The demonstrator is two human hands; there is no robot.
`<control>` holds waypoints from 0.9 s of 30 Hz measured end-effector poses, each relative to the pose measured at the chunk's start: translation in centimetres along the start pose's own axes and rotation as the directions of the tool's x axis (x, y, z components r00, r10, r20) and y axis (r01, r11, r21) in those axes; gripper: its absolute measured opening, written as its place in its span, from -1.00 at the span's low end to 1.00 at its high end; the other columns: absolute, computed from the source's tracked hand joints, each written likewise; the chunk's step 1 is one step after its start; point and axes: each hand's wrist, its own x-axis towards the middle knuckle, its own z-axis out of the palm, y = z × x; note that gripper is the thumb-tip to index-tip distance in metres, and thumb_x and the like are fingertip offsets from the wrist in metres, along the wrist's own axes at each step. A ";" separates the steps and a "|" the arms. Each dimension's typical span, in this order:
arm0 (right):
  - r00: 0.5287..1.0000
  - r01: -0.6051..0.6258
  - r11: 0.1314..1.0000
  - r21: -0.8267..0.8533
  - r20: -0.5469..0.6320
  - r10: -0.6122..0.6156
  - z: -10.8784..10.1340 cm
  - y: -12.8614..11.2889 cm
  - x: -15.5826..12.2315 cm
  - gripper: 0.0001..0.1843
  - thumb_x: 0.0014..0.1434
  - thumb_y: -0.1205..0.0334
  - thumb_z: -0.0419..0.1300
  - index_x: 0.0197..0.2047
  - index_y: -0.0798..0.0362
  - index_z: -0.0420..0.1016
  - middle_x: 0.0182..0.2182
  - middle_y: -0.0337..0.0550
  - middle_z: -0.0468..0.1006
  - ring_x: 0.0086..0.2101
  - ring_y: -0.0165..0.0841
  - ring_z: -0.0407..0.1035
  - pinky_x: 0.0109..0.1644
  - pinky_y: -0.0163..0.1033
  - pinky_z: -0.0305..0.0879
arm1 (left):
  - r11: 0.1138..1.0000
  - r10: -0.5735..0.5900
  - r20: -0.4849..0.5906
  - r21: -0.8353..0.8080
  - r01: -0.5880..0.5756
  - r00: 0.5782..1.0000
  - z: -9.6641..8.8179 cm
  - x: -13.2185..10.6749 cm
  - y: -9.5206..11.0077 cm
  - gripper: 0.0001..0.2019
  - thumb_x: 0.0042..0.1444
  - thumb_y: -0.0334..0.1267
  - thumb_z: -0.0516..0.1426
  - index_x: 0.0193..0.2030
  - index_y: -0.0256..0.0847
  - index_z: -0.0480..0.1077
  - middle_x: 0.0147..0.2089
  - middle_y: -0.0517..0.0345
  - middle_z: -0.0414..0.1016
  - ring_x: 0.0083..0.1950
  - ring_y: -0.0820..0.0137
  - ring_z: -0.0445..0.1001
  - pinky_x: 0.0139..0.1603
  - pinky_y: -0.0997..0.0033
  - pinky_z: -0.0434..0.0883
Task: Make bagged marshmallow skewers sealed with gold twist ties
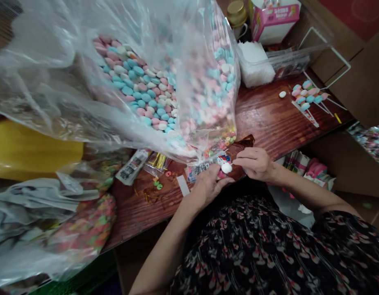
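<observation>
Two hands, left point(208, 186), right point(255, 164), over red-brown wooden table point(269, 116), cardboard panels point(358, 82) beyond

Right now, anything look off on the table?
Two things. A lone white candy lies loose on the wooden table, apart from the candy-topped sticks. Small pink and green candies also sit loose on the tabletop, below the big clear bag, as if spilled.

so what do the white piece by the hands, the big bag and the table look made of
The white piece looks like pressed sugar candy, smooth and matte, but it's too small to be sure. The bag seems thin clear plastic, creased and glossy. The table looks like varnished wood, with reddish grain under a shiny coat.
</observation>
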 end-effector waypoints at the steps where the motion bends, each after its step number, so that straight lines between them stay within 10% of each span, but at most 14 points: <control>1: 1.000 0.011 1.000 0.008 0.014 -0.012 0.0 0.0 0.1 -0.79 0.22 0.46 0.04 -0.22 0.09 0.47 -0.38 -0.14 0.55 -0.37 -0.42 0.40 -0.30 -0.32 0.37 | 0.998 -0.009 -0.003 -0.062 0.009 1.000 0.2 0.1 0.4 -0.64 0.20 0.09 0.12 -0.20 -0.21 0.31 -0.35 0.19 0.37 -0.35 0.39 0.34 -0.34 0.43 0.25; 7: 0.988 0.009 1.000 0.014 0.154 -0.011 -0.2 -0.5 0.0 -0.79 0.25 0.40 0.02 -0.28 0.12 0.47 -0.42 -0.12 0.51 -0.40 -0.41 0.36 -0.33 -0.32 0.33 | 0.963 -0.107 -0.027 -0.250 0.097 0.994 0.1 1.0 1.3 -0.61 0.14 0.11 0.17 -0.34 -0.22 0.30 -0.41 0.26 0.33 -0.38 0.45 0.28 -0.33 0.46 0.22; 17: 0.972 -0.109 0.994 -0.033 0.204 0.113 -0.1 -1.3 -1.2 -0.77 0.25 0.47 0.00 -0.25 0.11 0.48 -0.43 -0.15 0.47 -0.43 -0.44 0.29 -0.38 -0.33 0.19 | 0.980 -0.139 0.035 0.149 0.133 0.990 -0.4 -0.1 0.5 -0.90 0.10 -0.28 0.16 -0.23 -0.20 0.37 -0.26 0.11 0.43 -0.23 0.29 0.39 -0.25 0.36 0.24; 27: 0.938 0.067 0.997 0.040 0.337 -0.077 0.8 -1.0 -0.6 -0.73 0.17 0.52 -0.03 -0.29 0.13 0.47 -0.45 -0.16 0.46 -0.46 -0.41 0.24 -0.39 -0.28 0.15 | 0.929 -0.148 0.165 -0.314 0.194 0.975 0.0 0.4 0.1 -0.92 0.01 -0.30 0.20 -0.37 -0.24 0.39 -0.42 0.29 0.40 -0.39 0.48 0.32 -0.35 0.51 0.22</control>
